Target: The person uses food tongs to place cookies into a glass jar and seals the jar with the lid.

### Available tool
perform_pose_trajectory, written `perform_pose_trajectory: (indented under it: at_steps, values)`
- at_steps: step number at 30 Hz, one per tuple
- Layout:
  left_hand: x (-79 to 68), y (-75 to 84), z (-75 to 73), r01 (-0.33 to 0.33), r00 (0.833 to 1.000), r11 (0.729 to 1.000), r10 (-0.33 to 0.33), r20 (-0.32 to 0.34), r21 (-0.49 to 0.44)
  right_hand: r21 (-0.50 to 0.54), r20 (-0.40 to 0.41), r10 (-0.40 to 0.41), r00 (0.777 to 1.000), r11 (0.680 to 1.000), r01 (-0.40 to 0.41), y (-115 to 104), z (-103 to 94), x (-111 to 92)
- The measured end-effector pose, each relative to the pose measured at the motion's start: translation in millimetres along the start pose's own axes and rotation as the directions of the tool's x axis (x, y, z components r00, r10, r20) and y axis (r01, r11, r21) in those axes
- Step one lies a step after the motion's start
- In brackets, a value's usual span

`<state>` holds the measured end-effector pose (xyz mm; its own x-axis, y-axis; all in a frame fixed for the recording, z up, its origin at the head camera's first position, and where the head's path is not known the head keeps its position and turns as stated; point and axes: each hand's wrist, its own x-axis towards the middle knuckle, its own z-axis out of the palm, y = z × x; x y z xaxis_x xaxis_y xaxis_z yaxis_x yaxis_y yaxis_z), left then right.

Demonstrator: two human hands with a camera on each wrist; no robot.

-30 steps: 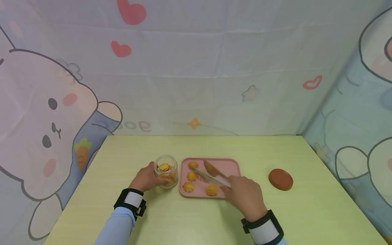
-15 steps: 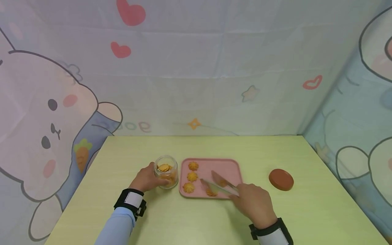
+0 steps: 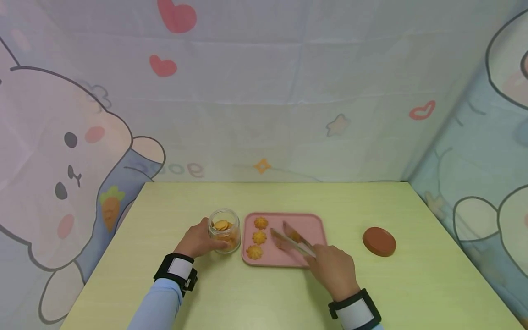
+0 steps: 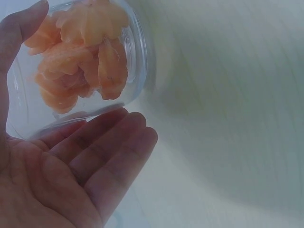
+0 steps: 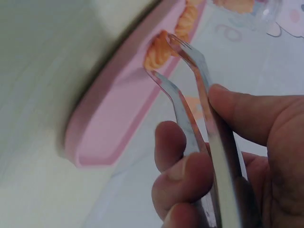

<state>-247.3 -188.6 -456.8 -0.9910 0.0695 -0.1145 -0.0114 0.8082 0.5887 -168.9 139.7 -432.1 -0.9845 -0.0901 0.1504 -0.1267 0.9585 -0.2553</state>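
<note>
My left hand (image 3: 202,240) is around a glass jar (image 3: 224,211), thumb on one side and fingers on the other. Ridged yellow cookies (image 4: 92,23) lie inside the jar, which has no lid on. My right hand (image 3: 333,270) grips metal tongs (image 3: 303,247) over a pink tray (image 3: 315,222). Between the tong tips, in the right wrist view, is a swirled cookie (image 5: 157,52). Three more cookies (image 3: 259,237) sit in a column along the tray's left side.
A round brown lid (image 3: 379,241) lies on the table to the right of the tray. Behind the pale yellow table (image 3: 350,197) hangs a printed cloth (image 3: 264,91), which also covers the right side.
The tongs moved right and toward me to the cookie at the tray's front, closed on it, and lifted it slightly back up. My left hand and the jar stayed put.
</note>
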Motion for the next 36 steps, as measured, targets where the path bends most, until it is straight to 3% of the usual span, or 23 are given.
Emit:
perform_pose_trajectory:
  at_steps: [16,28,36]
  values:
    - [-3.1,2.9,-1.6,0.010,1.000,1.000,-0.010,0.004,-0.010,-0.028,-0.014,0.016,1.000,0.999,-0.017,-12.4,2.8,-0.2]
    - [-4.6,3.0,-0.3,0.020,1.000,0.999,-0.020,0.004,-0.034,-0.041,-0.094,-0.032,0.995,0.999,0.028,-9.9,7.9,0.0]
    - [-4.0,6.4,-6.1,-0.004,1.000,0.998,0.006,0.026,-0.065,-0.031,-0.087,-0.020,0.996,0.999,0.017,-8.1,6.9,0.2]
